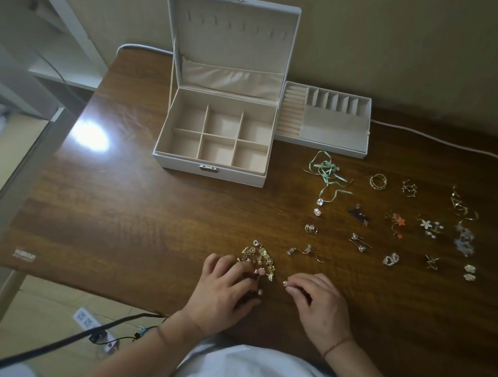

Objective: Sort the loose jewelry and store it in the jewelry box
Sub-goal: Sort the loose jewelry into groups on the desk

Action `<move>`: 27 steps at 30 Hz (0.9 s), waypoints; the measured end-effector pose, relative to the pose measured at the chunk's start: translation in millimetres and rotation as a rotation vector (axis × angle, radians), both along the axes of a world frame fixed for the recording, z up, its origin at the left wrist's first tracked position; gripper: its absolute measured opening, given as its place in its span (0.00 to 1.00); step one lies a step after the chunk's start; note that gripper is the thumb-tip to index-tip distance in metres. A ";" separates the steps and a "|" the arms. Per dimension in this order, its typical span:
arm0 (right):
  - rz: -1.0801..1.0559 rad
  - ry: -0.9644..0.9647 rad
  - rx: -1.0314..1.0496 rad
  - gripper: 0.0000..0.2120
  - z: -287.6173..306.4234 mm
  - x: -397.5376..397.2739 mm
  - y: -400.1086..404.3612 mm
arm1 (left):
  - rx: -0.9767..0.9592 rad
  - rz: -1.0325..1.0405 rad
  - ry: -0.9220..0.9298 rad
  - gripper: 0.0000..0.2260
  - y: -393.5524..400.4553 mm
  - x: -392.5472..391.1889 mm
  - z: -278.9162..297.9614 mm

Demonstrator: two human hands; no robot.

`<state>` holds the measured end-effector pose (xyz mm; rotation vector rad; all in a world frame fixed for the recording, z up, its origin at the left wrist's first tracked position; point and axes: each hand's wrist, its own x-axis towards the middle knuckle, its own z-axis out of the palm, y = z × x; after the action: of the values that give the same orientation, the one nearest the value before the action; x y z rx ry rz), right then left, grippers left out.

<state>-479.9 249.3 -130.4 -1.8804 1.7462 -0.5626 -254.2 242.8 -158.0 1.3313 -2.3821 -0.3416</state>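
Loose jewelry, a tangled gold heap (257, 259), lies on the dark wooden table (136, 208) on the near side of the jewelry box (216, 136), and I see my left hand (226, 289) resting on the heap's near edge, fingers curled down into the pieces; whether they actually pinch one I cannot tell. My right hand (319, 301) sits just right of the heap, thumb and forefinger closed on a small pale earring (285, 283) at their tips, the other fingers tucked.

Right of the heap, sorted pieces lie apart in loose rows: a curved wire pair (307, 252), a gold knot (310, 228), two clear stones on mint ribbon (328, 177), gold hoops (378, 181), star earrings (396, 222), a flower-and-pearl set (429, 226), and a long gold spiral (462, 205) farthest right, its length running away from me.

The jewelry box stands with its long side toward me, latch facing me, lid (230, 40) upright against the beige wall (407, 51), six bare compartments showing. Its lift-out tray (324, 121) sits touching the box's right side, also long side toward me.

A white cable (446, 143) runs along the table's far edge right of the tray. A light glare (90, 136) shines on the wood left of the box. Below the table's near left edge, a power strip (86, 318) lies on the floor.
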 end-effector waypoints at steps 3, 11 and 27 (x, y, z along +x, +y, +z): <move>-0.036 0.015 0.010 0.07 2.9 -1.9 4.5 | -0.022 0.018 -0.004 0.08 5.1 -2.1 -2.3; 0.045 0.222 -0.048 0.07 0.0 2.4 1.4 | -0.073 0.026 -0.011 0.07 6.7 -10.2 -4.6; -0.054 0.422 0.279 0.16 22.2 52.1 -39.9 | -0.044 0.386 0.056 0.07 -17.1 23.0 -2.2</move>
<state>-427.8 209.4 -108.2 -1.8450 2.0172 0.0729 -231.2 225.7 -160.2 1.6928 -2.0159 -0.2095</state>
